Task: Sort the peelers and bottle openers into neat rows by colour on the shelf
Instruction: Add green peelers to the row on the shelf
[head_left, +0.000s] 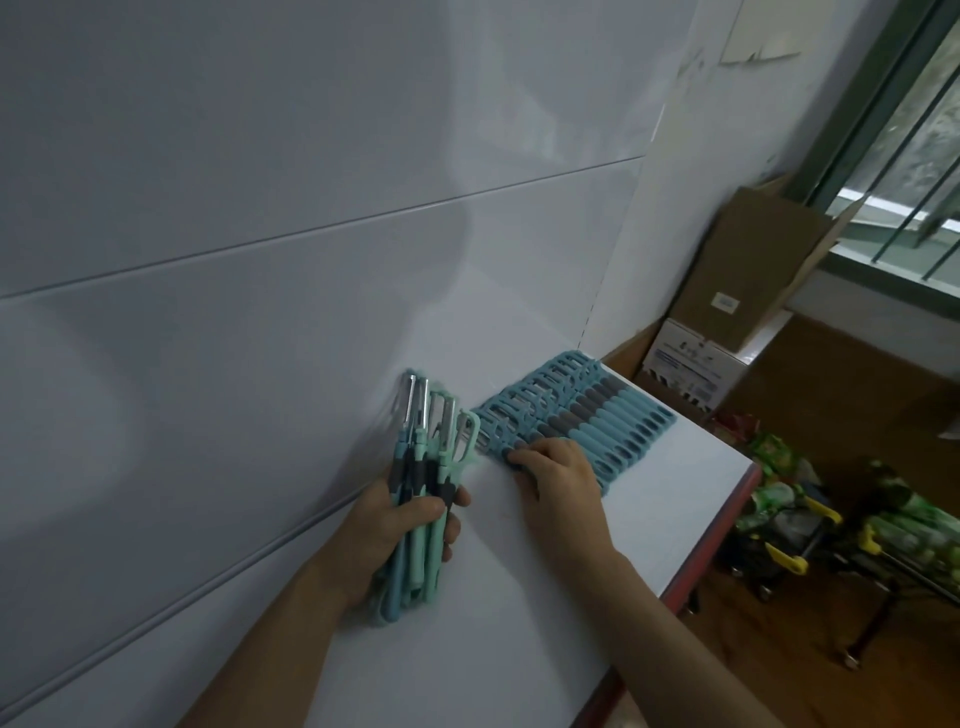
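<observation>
Left and centre: glossy white panelled wall (260, 208) with horizontal seams. Upper right: green-framed barred window (893, 156). Beneath: open brown cardboard box (753, 260), just above white printed carton (691, 364). Lower right: brown wooden floor (753, 665); green-wrapped packages (774, 457) on wheeled racks (779, 566).

The scene is seen through one wide-angle view, taken from the person's head. The camera is pointed forward and steeply down onto the white shelf (519, 597), from close above its near end. The left hand (400, 530) and the right hand (561, 478) are seen at arm's length. The picture is tilted, so the shelf is shown running diagonally up to its far end near the middle. The wall (260, 208) behind its back edge fills the left side. Past its red front edge, the floor (779, 665) and a window (909, 156) are caught at the right.
</observation>
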